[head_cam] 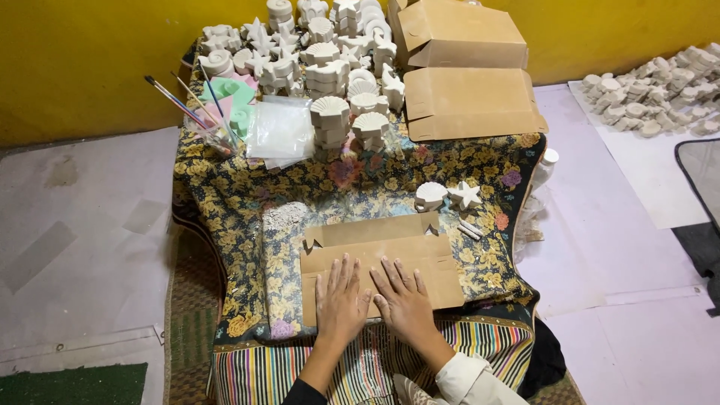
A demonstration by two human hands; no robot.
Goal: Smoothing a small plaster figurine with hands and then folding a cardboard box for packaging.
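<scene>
A flat brown cardboard box blank [375, 251] lies at the near edge of a low table covered with a floral cloth [225, 202]. My left hand [340, 300] and my right hand [403, 298] press palm-down on its near part, fingers spread, side by side and almost touching. Neither hand holds anything. Just beyond the cardboard, to the right, sit a white plaster shell [430, 196] and a white plaster star [466, 196], with two small white sticks [470, 229] beside them.
Many white plaster shapes [322, 52] crowd the far side of the table, next to folded brown boxes [465, 75], clear plastic bags [281, 131], green moulds [229, 94] and a jar of paintbrushes [210, 127]. More plaster pieces [660, 90] lie on white paper at the right.
</scene>
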